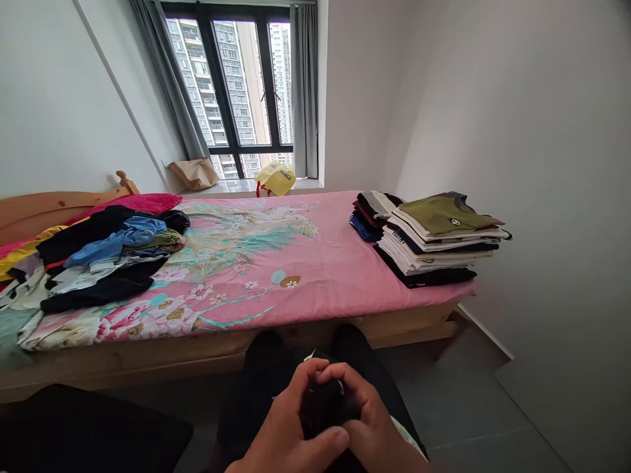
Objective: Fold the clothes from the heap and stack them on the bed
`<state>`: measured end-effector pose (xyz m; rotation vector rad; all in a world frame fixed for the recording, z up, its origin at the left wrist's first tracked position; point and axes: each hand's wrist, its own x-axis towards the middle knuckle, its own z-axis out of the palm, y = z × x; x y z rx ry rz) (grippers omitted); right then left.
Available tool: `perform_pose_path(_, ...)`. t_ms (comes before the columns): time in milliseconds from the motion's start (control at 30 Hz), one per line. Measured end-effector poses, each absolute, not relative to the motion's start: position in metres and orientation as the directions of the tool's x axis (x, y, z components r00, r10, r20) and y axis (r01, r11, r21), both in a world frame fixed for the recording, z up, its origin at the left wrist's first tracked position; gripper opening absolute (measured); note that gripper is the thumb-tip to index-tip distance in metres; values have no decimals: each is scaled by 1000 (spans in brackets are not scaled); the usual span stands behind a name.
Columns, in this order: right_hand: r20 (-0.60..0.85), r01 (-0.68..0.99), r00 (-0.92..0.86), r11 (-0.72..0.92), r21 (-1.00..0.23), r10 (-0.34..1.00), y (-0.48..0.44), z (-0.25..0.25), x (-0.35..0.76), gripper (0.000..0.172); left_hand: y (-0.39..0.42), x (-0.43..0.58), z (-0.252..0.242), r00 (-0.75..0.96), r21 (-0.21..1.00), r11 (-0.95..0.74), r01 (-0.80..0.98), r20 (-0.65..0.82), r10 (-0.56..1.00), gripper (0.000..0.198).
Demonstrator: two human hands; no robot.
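Observation:
Both my hands are low at the bottom of the view, in front of the bed. My left hand (286,427) and my right hand (367,417) are closed together around a small bunched black piece of cloth (323,407), thumbs and fingers pressed into it. A bit of white shows at its top edge. Below the hands lies more dark fabric over my lap.
A bed with a pink flowered sheet (296,263) stands ahead. A loose heap of unfolded clothes (103,256) lies at its left. Two stacks of folded clothes (434,240) sit at its right end by the wall. A yellow bag (276,177) and a paper bag (194,173) rest on the window sill.

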<state>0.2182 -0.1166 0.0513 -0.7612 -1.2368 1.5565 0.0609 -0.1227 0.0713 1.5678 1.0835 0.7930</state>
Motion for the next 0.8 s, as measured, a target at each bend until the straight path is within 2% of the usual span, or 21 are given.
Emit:
perform_pose_path(100,-21,-219,-344,-102,-970,939,-119,49,220,59,-124,49,65,396,988,-39,146,-22,918,52)
perform_pose_path(200,-87,-169,-360,-157,-973,929,-120,46,221,57,-124,42,61,341,993,39,112,-75,937,46)
perform_pose_path(333,-123,-191,-339,-196,-962,933,-119,43,222,58,-124,38,61,260,990,130,54,-139,955,63)
perform_pose_path(400,-138,-200,-308,-206,-958,941,-119,44,223,58,-124,37,63,247,992,116,58,-127,961,62)
perform_pose_path(567,-152,-186,-292,-212,-960,944,-123,51,221,53,-124,33,66,201,972,37,231,-85,976,32)
perform_pose_path(800,-116,-172,-144,-140,-975,983,-114,51,241,48,-120,6,74,133,805,-23,593,-69,989,26)
